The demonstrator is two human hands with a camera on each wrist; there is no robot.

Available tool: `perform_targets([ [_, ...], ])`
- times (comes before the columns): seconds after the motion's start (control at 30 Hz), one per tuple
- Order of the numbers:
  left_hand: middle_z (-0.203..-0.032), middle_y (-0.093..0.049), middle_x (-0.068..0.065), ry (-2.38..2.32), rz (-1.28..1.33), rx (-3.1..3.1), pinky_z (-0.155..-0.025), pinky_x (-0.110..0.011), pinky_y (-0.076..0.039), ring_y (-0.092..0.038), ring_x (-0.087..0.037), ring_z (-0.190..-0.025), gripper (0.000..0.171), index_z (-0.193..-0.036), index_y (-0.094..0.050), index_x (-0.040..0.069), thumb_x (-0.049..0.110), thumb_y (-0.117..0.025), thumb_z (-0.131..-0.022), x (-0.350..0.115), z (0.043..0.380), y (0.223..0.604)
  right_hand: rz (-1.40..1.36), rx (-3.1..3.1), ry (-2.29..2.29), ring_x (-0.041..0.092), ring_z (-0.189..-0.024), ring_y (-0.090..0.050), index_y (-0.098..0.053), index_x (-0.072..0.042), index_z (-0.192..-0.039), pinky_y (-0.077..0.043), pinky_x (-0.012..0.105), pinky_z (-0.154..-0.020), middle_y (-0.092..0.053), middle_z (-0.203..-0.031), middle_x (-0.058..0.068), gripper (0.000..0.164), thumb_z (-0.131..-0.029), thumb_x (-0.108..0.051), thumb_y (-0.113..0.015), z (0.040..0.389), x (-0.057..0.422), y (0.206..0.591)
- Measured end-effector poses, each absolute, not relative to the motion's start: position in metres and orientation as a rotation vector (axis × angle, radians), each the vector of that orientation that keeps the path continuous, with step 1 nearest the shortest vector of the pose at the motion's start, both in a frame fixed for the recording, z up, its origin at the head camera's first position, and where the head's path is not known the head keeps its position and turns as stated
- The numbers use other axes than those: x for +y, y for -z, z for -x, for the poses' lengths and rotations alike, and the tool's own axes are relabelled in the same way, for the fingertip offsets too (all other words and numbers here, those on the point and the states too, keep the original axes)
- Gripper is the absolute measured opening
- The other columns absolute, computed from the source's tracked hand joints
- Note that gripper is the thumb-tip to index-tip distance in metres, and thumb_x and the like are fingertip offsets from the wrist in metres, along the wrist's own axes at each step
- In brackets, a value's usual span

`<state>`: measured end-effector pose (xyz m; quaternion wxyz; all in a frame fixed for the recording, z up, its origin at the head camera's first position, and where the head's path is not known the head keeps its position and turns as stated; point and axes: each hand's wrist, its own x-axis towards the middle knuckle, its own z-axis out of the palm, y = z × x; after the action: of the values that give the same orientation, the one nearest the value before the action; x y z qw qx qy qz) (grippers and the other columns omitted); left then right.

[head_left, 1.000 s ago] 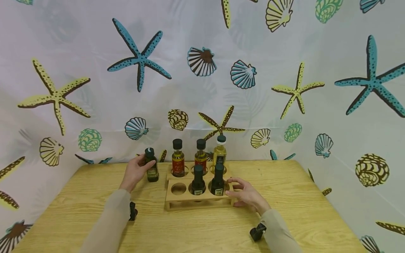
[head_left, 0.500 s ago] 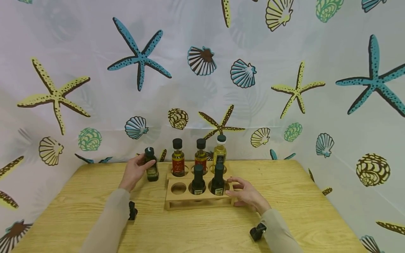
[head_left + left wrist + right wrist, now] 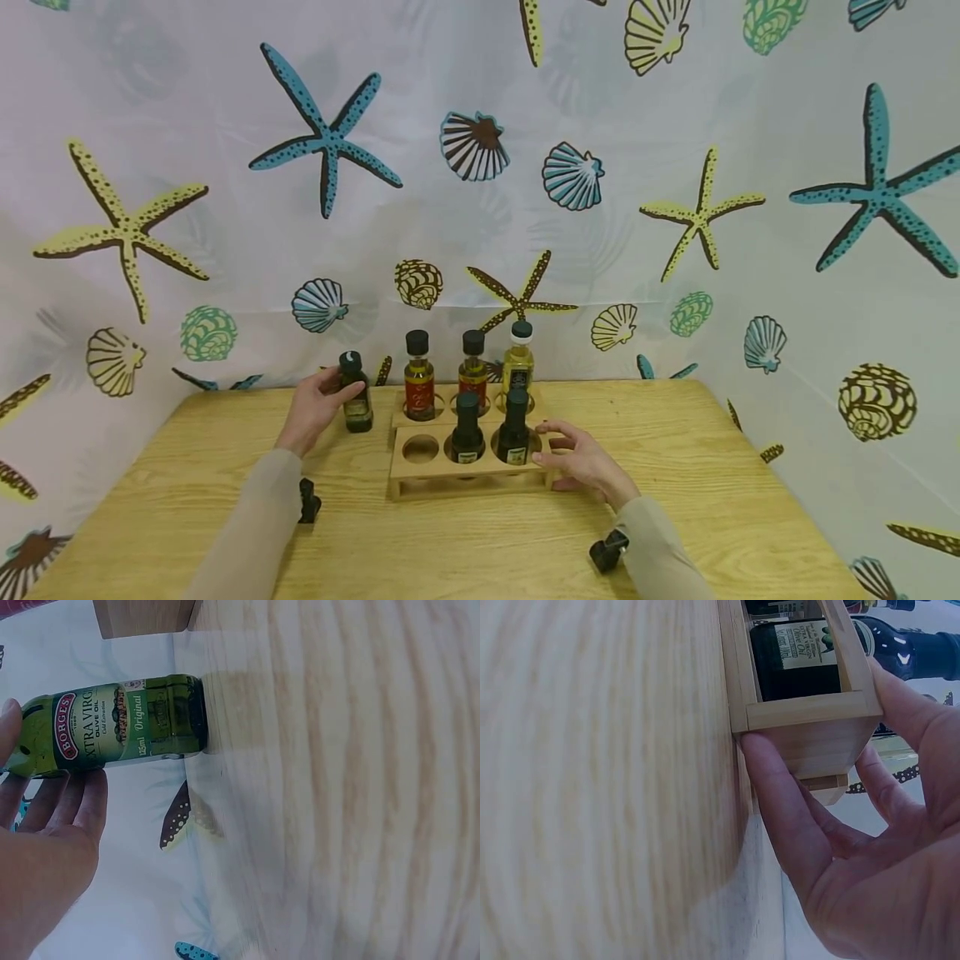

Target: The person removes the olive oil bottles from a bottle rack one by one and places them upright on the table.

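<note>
Bottles number six; five stand in one wooden rack (image 3: 480, 469) on the table (image 3: 450, 542), and the sixth, a green bottle (image 3: 358, 412) labelled as extra virgin olive oil, is upright to the left of the rack and apart from it; the rack has six round holes, three in a far row and three in a near one; the far row holds two red-labelled bottles (image 3: 419, 392), left and middle, and one yellow oil bottle (image 3: 518, 364) at right; the near row holds two dark bottles (image 3: 467, 421), in the middle and right holes; of two hands, the left hand (image 3: 311, 408) holds the green bottle between thumb and fingers, and the right hand (image 3: 588, 462) grips the rack's right end; two black wrist devices (image 3: 608, 551) show, one beside each sleeve; whether the green bottle's base touches the table, I cannot tell.
</note>
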<state>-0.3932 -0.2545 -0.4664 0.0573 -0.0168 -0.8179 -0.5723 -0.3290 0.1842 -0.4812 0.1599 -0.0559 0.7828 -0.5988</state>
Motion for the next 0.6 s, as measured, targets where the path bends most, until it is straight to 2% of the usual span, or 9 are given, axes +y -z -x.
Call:
perform_targets([
  [0.27,-0.155,-0.033,-0.023,1.706,0.017,-2.519,-0.113,-0.053,-0.033,-0.034,-0.038,-0.142,0.085,-0.156,-0.025,0.007,0.044,-0.066,-0.092,-0.2574,0.393,0.4632,0.164,2.247,1.707,0.03,-0.115,-0.058,-0.052,-0.022,-0.139,-0.059,0.04,-0.071,-0.04,-0.148,0.023,0.06,-0.086,-0.033,-0.077,0.3292,0.1835,0.4814],
  [0.6,-0.152,-0.037,-0.023,1.713,0.01,-2.487,-0.111,-0.055,-0.036,-0.037,-0.039,-0.139,0.085,-0.155,-0.028,0.009,0.046,-0.068,-0.09,-0.258,0.3873,0.4628,0.172,2.258,1.694,0.033,-0.117,-0.058,-0.052,-0.022,-0.139,-0.06,0.04,-0.071,-0.039,-0.148,0.024,0.059,-0.087,-0.032,-0.076,0.3287,0.1834,0.4817],
])
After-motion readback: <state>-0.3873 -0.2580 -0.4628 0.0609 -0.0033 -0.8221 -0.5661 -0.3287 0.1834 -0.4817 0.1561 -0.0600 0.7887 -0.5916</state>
